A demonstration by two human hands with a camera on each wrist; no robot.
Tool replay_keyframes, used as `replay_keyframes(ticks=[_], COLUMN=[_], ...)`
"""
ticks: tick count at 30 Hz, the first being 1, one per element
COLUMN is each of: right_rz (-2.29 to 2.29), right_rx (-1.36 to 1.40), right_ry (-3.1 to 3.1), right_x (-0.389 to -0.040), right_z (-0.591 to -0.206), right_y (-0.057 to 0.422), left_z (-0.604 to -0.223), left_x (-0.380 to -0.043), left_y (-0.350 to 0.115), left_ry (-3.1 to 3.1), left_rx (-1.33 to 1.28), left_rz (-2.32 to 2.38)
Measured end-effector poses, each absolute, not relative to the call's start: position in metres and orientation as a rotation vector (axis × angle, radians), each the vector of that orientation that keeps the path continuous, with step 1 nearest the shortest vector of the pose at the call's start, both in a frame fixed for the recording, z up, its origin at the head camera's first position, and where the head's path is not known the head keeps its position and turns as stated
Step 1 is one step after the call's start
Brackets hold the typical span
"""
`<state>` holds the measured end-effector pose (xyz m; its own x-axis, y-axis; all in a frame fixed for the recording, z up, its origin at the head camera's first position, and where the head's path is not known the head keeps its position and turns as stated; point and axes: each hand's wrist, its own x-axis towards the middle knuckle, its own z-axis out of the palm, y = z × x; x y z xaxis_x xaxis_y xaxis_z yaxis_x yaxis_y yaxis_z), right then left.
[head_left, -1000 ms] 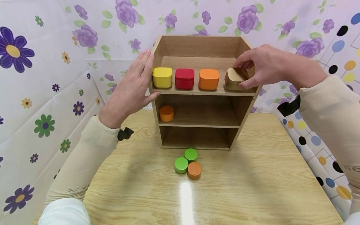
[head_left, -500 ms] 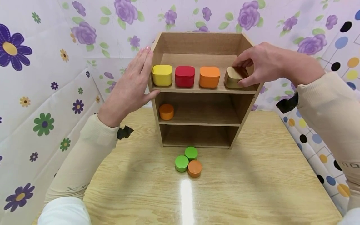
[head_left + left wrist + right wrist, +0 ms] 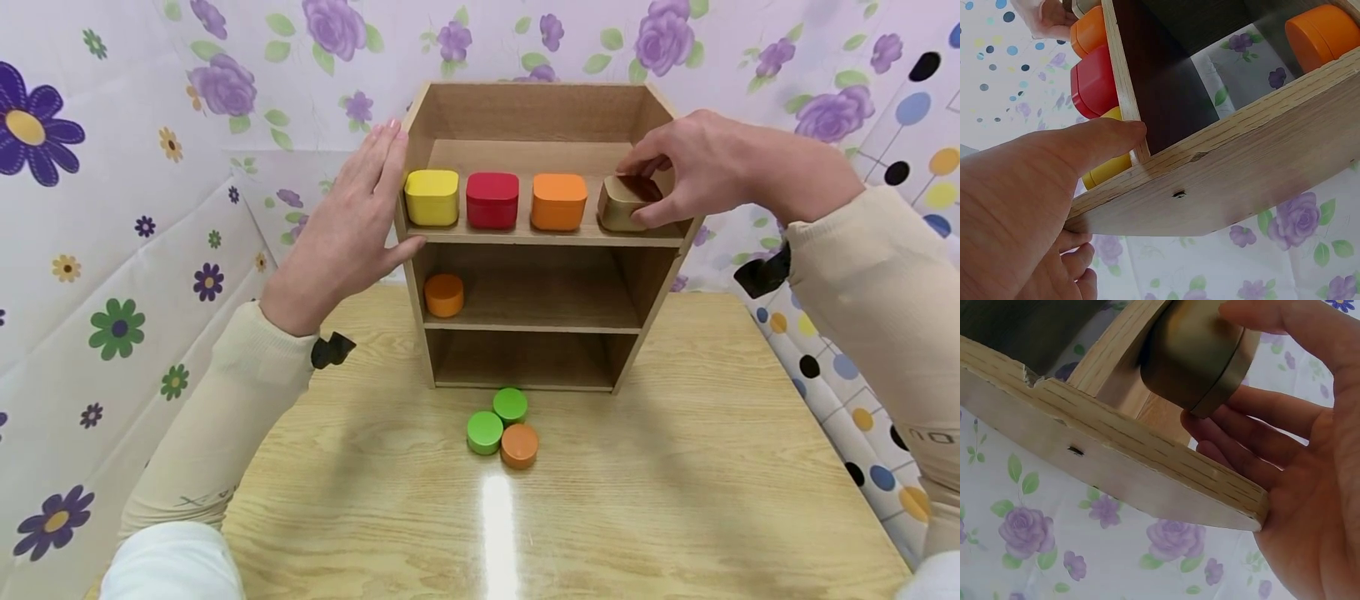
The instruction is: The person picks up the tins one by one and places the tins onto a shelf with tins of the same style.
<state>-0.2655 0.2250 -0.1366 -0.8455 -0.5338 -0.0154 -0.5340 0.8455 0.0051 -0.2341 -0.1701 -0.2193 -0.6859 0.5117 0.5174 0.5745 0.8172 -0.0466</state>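
Note:
A small wooden shelf unit (image 3: 534, 239) stands on the table, with a row of rounded square boxes on its top shelf. From the left come a yellow box (image 3: 432, 200), a red box (image 3: 492, 202), an orange box (image 3: 558, 203) and a gold box (image 3: 619, 205). My right hand (image 3: 712, 167) pinches the gold box between thumb and fingers; the right wrist view shows the thumb on its lid. My left hand (image 3: 345, 208) lies with straight fingers along the unit's left side. Its thumb (image 3: 1107, 134) touches the top shelf's front edge.
A round orange container (image 3: 444, 296) sits at the left of the middle shelf. On the table (image 3: 360, 483) before the unit are two round green containers (image 3: 484, 432) and a round brown-orange one (image 3: 519, 446). Flowered cloth walls stand behind and at the left.
The scene sits slightly higher in the head view now. Both hands keep their places, the right still holding the gold box at the right end of the top shelf.

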Motion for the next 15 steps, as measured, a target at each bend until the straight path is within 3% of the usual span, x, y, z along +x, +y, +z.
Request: replay_keyframes(ticks=[15], right_rz=[-0.166], right_rx=[-1.227], right_ry=[3.144], right_x=[-0.226], right_z=[-0.128], right_y=[0.233], left_z=[-0.220], left_x=[-0.234], left_y=[-0.171], left_ry=[-2.470], left_rx=[-0.813], left_rz=[-0.168])
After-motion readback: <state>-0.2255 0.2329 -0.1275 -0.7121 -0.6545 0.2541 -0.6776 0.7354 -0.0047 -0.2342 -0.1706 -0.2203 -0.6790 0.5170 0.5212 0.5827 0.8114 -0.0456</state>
